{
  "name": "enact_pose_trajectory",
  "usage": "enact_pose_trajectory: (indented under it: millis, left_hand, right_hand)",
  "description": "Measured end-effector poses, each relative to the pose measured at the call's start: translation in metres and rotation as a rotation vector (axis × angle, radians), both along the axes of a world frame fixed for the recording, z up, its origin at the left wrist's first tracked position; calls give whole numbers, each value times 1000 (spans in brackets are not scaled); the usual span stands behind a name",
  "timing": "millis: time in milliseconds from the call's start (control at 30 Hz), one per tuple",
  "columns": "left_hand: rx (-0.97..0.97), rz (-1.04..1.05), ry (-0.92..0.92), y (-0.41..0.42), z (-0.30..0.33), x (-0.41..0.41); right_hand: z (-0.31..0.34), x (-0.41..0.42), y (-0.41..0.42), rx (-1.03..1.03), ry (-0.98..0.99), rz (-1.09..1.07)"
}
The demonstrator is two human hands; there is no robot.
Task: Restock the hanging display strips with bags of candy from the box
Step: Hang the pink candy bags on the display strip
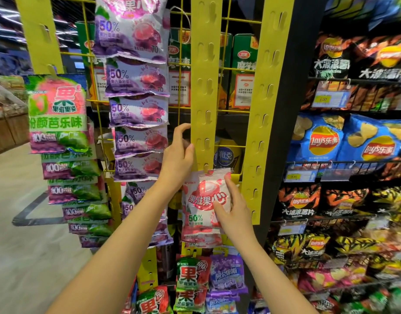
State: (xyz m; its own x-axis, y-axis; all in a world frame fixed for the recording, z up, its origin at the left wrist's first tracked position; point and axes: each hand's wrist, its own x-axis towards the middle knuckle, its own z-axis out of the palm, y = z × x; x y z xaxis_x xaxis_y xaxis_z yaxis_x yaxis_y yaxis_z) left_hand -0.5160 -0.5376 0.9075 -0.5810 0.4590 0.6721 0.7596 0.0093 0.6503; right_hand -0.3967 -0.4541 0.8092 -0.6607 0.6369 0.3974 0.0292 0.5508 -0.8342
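While the left hand [180,152] pinches the edge of the middle yellow display strip [206,87], apparently to steady it just above the working hook, the right hand [231,207] lies flat against the front of a red-and-white candy bag [205,200], fingers spread, pressing it to the strip; whether its top hole has seated on the hook is hard to tell. Above the bag the strip's hooks are bare. Left of the strip hang purple candy bags [136,82]; right of it stands another empty strip [266,87], then a chip shelf [353,164]. A shop aisle floor [18,223] lies far left of the strip.
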Motion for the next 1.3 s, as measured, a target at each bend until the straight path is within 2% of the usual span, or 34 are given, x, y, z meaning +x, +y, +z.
enact_pose_trajectory:
  millis: [233, 367, 467, 533, 600, 733, 933, 1033, 1167, 1300]
  left_hand:
    - [-96, 68, 107, -9, -14, 13]
    - [-160, 181, 299, -12, -23, 22]
    - [-222, 264, 538, -8, -29, 24]
    - [-288, 261, 620, -2, -31, 27]
    - [-357, 214, 658, 8, -35, 35]
    - [-463, 124, 721, 42, -52, 57]
    - [-476, -53, 786, 98, -81, 104]
    - [-539, -136, 798, 121, -98, 128]
    - [-627, -322, 739, 147, -125, 155]
    - [-667, -384, 740, 177, -149, 181]
  right_hand:
    - [-1, 9, -4, 224, -109, -123]
    - [16, 22, 1, 346, -59, -208]
    - [29, 38, 18, 446, -4, -329]
    - [33, 51, 34, 497, -22, -415]
    - [32, 64, 52, 529, -128, -470]
    - [24, 95, 83, 570, -480, -559]
    - [-5, 144, 116, 605, -850, -640]
    - [-27, 172, 130, 596, -949, -653]
    - [-49, 207, 147, 554, -989, -706]
    - [-72, 244, 170, 400, -1093, -700]
